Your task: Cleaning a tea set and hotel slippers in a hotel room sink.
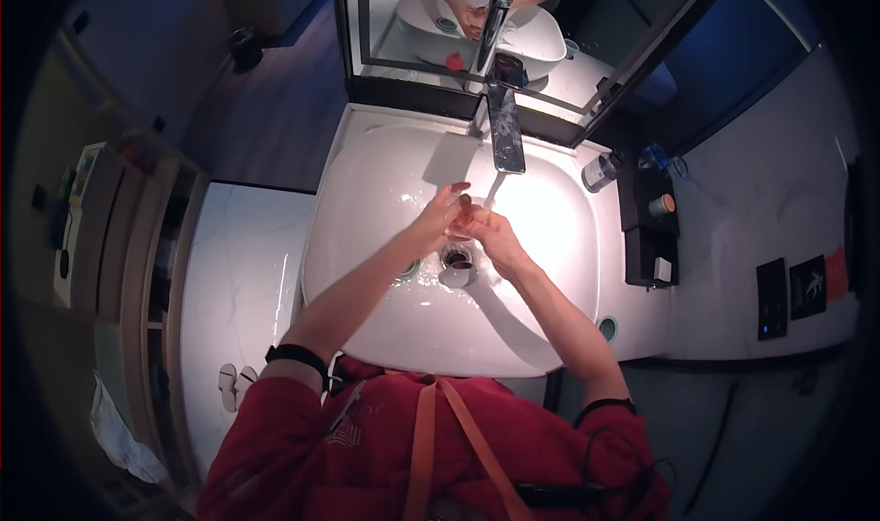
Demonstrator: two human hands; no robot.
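My left hand [442, 213] and my right hand [491, 232] meet over the white washbasin [371, 328], below the spout of a chrome faucet [507, 132]. Their fingers overlap and look wet. Whether anything small lies between them cannot be made out. Just under the hands is the round drain [458, 258], with water glistening around it. Partly hidden by my left forearm, a green round dish or lid [410, 271] sits in the basin. Both hands and the basin also appear in the mirror [440, 12].
A labelled bottle [600, 172] stands on the counter right of the basin, near a black shelf [650, 246] with an orange-topped container [661, 205]. A green cup [608, 328] is beside my right forearm. Slippers [229, 387] lie on the floor at left.
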